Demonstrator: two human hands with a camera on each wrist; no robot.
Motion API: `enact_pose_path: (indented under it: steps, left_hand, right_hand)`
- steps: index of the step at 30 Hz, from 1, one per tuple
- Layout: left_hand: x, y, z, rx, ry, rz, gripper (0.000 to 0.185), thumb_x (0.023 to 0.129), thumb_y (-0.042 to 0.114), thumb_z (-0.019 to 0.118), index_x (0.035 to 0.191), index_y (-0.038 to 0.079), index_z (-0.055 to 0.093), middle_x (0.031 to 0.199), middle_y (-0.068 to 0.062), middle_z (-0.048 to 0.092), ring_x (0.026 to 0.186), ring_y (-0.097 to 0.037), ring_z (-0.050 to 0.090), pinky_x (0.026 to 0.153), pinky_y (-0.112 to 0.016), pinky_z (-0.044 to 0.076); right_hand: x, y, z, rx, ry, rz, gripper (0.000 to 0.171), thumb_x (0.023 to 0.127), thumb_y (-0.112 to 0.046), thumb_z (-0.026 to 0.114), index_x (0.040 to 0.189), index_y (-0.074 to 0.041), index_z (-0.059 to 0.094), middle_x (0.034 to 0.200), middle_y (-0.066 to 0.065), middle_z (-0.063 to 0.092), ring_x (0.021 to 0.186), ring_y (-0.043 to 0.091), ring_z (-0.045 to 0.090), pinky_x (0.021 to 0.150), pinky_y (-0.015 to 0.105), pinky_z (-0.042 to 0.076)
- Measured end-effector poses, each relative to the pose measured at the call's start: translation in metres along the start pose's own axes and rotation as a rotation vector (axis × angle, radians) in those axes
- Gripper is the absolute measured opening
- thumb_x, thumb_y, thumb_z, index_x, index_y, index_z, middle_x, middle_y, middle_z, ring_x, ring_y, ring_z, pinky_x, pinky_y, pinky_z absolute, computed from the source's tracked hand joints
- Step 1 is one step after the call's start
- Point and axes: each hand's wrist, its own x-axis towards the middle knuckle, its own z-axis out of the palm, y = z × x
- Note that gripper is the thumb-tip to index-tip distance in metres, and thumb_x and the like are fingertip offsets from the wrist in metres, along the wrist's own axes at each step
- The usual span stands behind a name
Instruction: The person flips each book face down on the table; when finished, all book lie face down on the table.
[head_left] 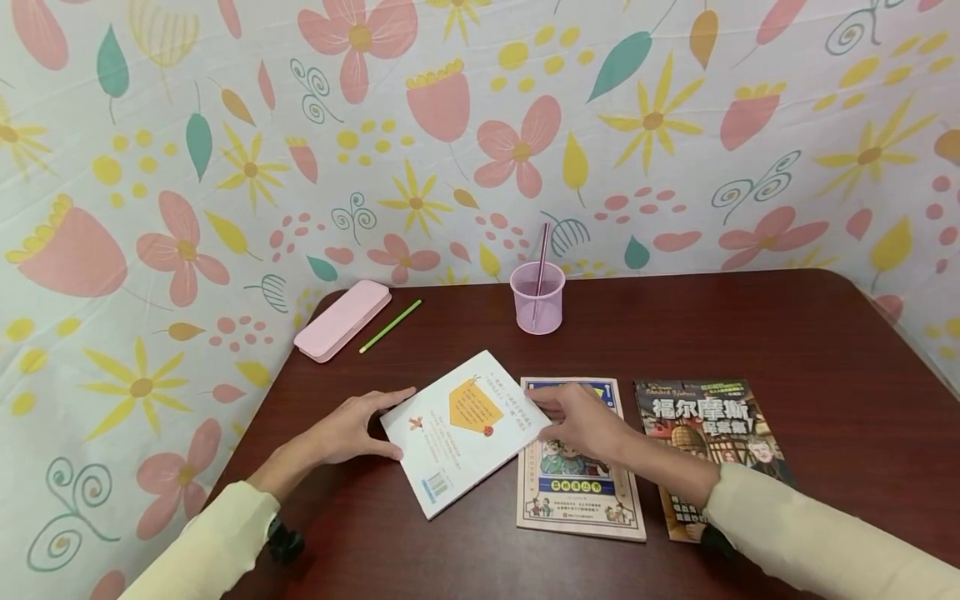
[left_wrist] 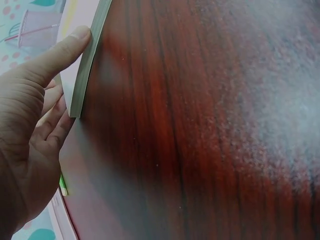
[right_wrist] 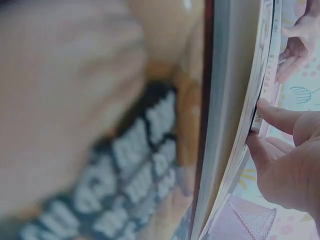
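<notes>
A white book (head_left: pixel 467 433) with an orange panel and a barcode is angled in front of me, overlapping a comic-style book (head_left: pixel 581 508) with a cream border. My left hand (head_left: pixel 352 429) grips its left corner. In the left wrist view, the left thumb (left_wrist: pixel 65 50) lies along one cover beside the page edge (left_wrist: pixel 86 80), with the fingers round the other side. At the right corner my right hand (head_left: pixel 588 425) pinches the book. The right wrist view shows the right hand (right_wrist: pixel 292 160) with thumb and fingers at the spine (right_wrist: pixel 270 75).
A dark-covered book (head_left: pixel 701 417) with white lettering lies at the right under my right forearm. A pink case (head_left: pixel 342 321) and a green pencil (head_left: pixel 392 326) lie back left. Behind the books stands a purple mesh cup (head_left: pixel 538 310) holding a pencil (head_left: pixel 543 250).
</notes>
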Motion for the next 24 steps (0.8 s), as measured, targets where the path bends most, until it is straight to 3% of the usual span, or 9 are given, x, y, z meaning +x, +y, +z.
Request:
enact_pose_path:
  steps: [18,24]
  left_hand:
    - [-0.010,0.003,0.006,0.137,0.022,-0.008,0.110,0.072,0.057,0.095,0.162,0.014,0.047,0.135,-0.006,0.063,0.120,-0.021,0.056,0.094,-0.038,0.052]
    - [-0.014,0.001,0.007,0.154,0.045,0.019,0.109,0.073,0.059,0.094,0.160,0.012,0.049,0.143,-0.004,0.063,0.114,-0.018,0.055,0.088,-0.031,0.052]
  right_hand:
    - [0.023,-0.002,-0.005,-0.090,0.086,-0.084,0.039,0.081,0.013,0.084,0.120,0.006,0.077,0.113,0.017,0.078,0.105,0.031,0.076,0.087,0.043,0.063]
    - [0.032,-0.004,-0.004,-0.119,0.088,-0.075,0.038,0.082,0.012,0.085,0.119,0.005,0.078,0.111,0.016,0.079,0.106,0.031,0.076,0.088,0.044,0.063]
